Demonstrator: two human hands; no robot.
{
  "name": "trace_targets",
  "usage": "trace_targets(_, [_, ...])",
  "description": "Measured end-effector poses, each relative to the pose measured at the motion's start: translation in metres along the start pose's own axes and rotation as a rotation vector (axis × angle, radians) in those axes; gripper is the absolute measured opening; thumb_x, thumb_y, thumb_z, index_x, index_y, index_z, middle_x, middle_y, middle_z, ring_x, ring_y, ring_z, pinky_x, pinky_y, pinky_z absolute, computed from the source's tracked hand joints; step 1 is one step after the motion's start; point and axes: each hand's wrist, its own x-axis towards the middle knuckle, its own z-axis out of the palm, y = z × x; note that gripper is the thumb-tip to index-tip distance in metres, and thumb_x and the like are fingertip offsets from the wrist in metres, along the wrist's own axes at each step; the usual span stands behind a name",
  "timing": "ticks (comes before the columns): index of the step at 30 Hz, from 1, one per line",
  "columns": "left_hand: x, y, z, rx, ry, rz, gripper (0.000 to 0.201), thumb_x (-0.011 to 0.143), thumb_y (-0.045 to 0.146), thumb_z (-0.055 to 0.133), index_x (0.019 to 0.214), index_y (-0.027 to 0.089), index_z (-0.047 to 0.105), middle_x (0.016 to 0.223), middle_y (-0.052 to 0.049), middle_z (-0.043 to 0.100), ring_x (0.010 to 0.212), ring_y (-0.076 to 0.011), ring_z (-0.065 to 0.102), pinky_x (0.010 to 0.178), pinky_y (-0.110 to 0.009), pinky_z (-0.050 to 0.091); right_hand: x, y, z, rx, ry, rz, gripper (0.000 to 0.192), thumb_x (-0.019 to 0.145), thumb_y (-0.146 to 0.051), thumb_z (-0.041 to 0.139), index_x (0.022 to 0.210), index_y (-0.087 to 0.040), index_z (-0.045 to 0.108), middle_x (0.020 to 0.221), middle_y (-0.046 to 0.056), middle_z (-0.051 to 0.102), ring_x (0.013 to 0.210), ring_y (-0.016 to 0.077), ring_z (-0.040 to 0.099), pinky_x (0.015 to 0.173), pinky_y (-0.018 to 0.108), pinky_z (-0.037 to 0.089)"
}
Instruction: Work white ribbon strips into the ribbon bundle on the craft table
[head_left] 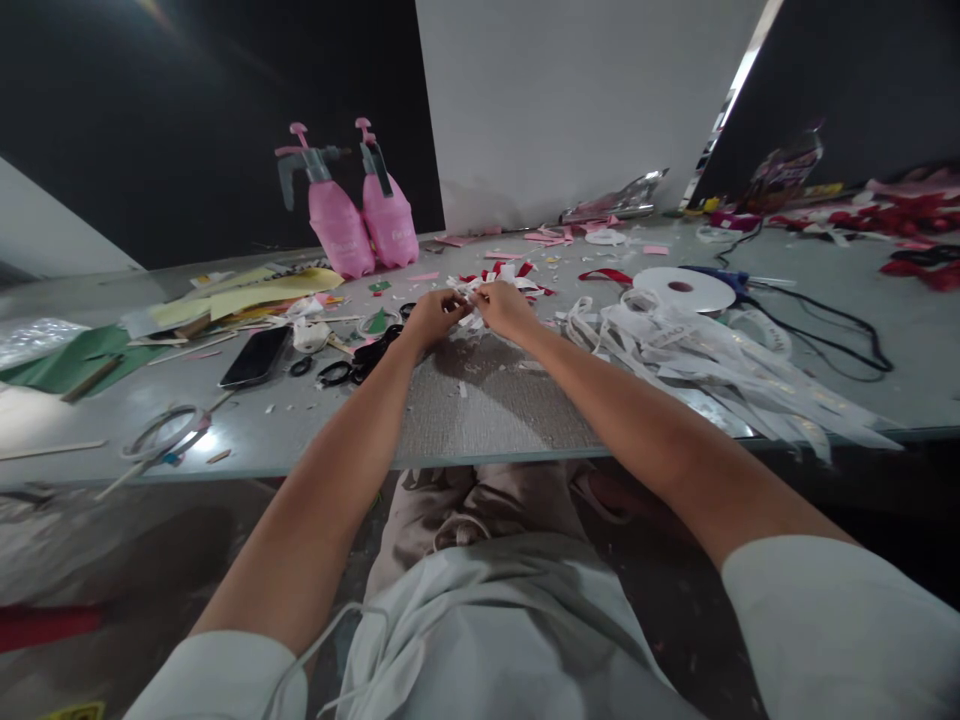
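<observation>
Both of my hands meet over the middle of the table, with their fingertips almost touching. My left hand (435,314) is closed in a pinch, its fingers curled. My right hand (502,308) pinches too, right beside it. Something small and whitish seems to sit between the fingertips, but its kind is too small to tell. Just behind the hands lies a pile of short white and red ribbon pieces (525,278), partly hidden by my right hand. Black-handled scissors (373,352) rest near my left wrist.
Two pink spray bottles (337,228) stand at the back left. A black phone (257,357) lies left of my arm. On the right are a white ribbon spool (709,290), tangled white ribbons (697,350) and a black cord (832,325). The table's front edge runs below my forearms.
</observation>
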Motion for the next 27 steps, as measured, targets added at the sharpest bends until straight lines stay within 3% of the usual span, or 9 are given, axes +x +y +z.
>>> trace_targets(9, [0.004, -0.007, 0.002, 0.024, -0.037, 0.024, 0.033, 0.080, 0.040, 0.063, 0.092, 0.013, 0.076, 0.070, -0.001, 0.062, 0.065, -0.0125, 0.047, 0.064, -0.027, 0.034, 0.001, 0.002, 0.003, -0.026, 0.017, -0.017, 0.031, 0.106, -0.026, 0.051, 0.091, -0.013, 0.075, 0.077, 0.007, 0.069, 0.075, 0.0162, 0.059, 0.074, 0.026, 0.035])
trace_targets(27, [0.000, 0.004, 0.001, 0.063, -0.056, -0.008, 0.036, 0.073, 0.026, 0.057, 0.096, 0.012, 0.080, 0.067, -0.001, 0.061, 0.066, -0.0139, 0.047, 0.065, -0.027, 0.037, -0.001, 0.000, 0.003, -0.024, -0.022, -0.010, 0.029, 0.104, -0.025, 0.052, 0.092, -0.013, 0.076, 0.076, 0.007, 0.070, 0.074, 0.0159, 0.061, 0.070, 0.025, 0.036])
